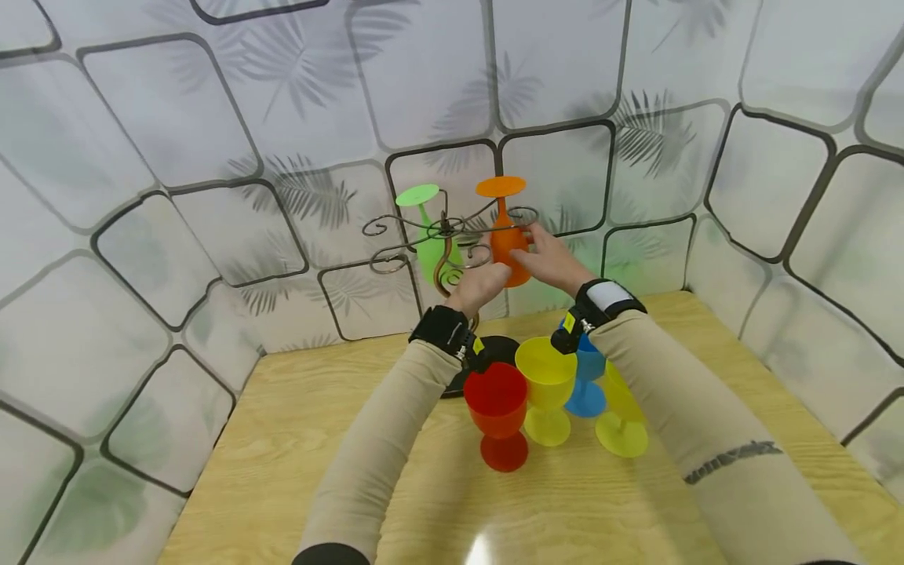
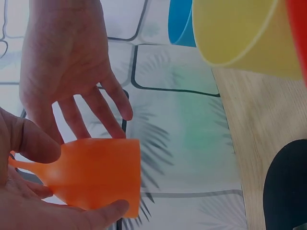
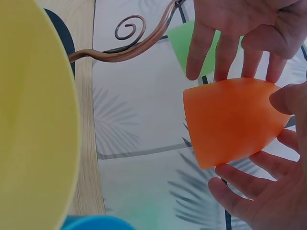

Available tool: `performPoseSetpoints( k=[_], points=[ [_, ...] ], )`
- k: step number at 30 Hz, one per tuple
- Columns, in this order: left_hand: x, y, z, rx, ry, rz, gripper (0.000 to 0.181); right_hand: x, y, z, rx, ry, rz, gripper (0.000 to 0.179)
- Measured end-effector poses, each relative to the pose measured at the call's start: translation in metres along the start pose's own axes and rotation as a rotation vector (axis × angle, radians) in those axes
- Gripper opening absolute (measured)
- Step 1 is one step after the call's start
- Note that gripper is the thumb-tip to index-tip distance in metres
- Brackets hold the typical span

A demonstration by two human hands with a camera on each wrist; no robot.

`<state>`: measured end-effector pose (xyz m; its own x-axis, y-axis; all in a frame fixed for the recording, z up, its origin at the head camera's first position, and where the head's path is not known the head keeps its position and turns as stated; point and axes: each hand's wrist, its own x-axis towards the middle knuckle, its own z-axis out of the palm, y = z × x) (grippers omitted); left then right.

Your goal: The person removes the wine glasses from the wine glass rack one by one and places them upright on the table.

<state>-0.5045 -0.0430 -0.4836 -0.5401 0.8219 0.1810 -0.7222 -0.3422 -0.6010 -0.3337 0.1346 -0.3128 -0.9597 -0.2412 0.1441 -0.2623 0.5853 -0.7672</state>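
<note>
An upside-down orange goblet (image 1: 510, 255) is at the right side of a metal scroll-armed glass rack (image 1: 446, 229), its foot above the wire arms. My left hand (image 1: 482, 288) holds its bowl from the left, thumb near the stem end and fingers along the side. From the right my right hand (image 1: 553, 257) holds the same bowl (image 3: 235, 122), with thumb and fingertips on it. A green goblet (image 1: 434, 255) hangs inverted on the rack just left of the orange one. Whether the orange stem sits within the wires cannot be told.
Upright on the wooden table (image 1: 297, 455) stand a red goblet (image 1: 497, 404), a yellow goblet (image 1: 547, 380), a blue goblet (image 1: 586, 388) and another yellow one partly behind my right sleeve. The rack's black base (image 1: 497, 353) is behind them. Patterned wall coverings (image 1: 318, 94) close off the back and sides.
</note>
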Motion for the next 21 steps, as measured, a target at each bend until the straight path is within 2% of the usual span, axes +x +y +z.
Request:
performPoseSetpoints(
  k=[1, 3, 4, 5, 7, 8, 9, 12, 14, 15, 17, 19, 21],
  points=[
    [0.007, 0.023, -0.004, -0.114, 0.035, -0.034, 0.048, -0.001, -0.001, 0.0, -0.006, -0.001, -0.005, 0.06],
    [0.013, 0.042, -0.008, -0.055, 0.008, -0.06, 0.052, -0.001, -0.002, 0.002, -0.025, -0.006, -0.011, 0.061],
    [0.015, 0.045, -0.008, -0.06, 0.004, -0.084, 0.052, -0.001, -0.003, 0.002, -0.038, -0.008, -0.013, 0.061],
    [0.014, 0.045, -0.008, -0.041, 0.0, -0.075, 0.052, -0.001, -0.003, 0.002, -0.05, -0.009, -0.013, 0.061],
    [0.008, 0.034, -0.006, -0.011, 0.002, -0.064, 0.051, 0.0, -0.003, 0.003, -0.072, -0.013, -0.016, 0.061],
    [0.0, 0.02, -0.004, -0.018, 0.007, -0.053, 0.049, 0.0, -0.003, 0.004, -0.08, -0.017, -0.017, 0.061],
    [-0.004, 0.014, -0.003, 0.013, 0.005, -0.038, 0.05, 0.001, -0.003, 0.005, -0.083, -0.022, -0.018, 0.061],
    [-0.02, -0.024, 0.005, 0.079, -0.011, 0.004, 0.055, 0.002, -0.003, 0.007, -0.076, -0.04, -0.024, 0.062],
    [-0.027, -0.057, 0.013, 0.118, -0.011, 0.083, 0.055, 0.003, -0.004, 0.008, -0.066, -0.048, -0.032, 0.062],
    [-0.028, -0.07, 0.017, 0.156, -0.02, 0.103, 0.057, 0.003, -0.004, 0.008, -0.063, -0.051, -0.037, 0.062],
    [-0.032, -0.098, 0.024, 0.172, -0.017, 0.148, 0.057, 0.004, -0.005, 0.009, -0.061, -0.05, -0.047, 0.061],
    [-0.033, -0.116, 0.029, 0.179, -0.011, 0.197, 0.055, 0.005, -0.006, 0.009, -0.057, -0.049, -0.051, 0.061],
    [-0.035, -0.123, 0.031, 0.184, -0.021, 0.189, 0.061, 0.005, -0.007, 0.01, -0.05, -0.053, -0.05, 0.061]
  ],
)
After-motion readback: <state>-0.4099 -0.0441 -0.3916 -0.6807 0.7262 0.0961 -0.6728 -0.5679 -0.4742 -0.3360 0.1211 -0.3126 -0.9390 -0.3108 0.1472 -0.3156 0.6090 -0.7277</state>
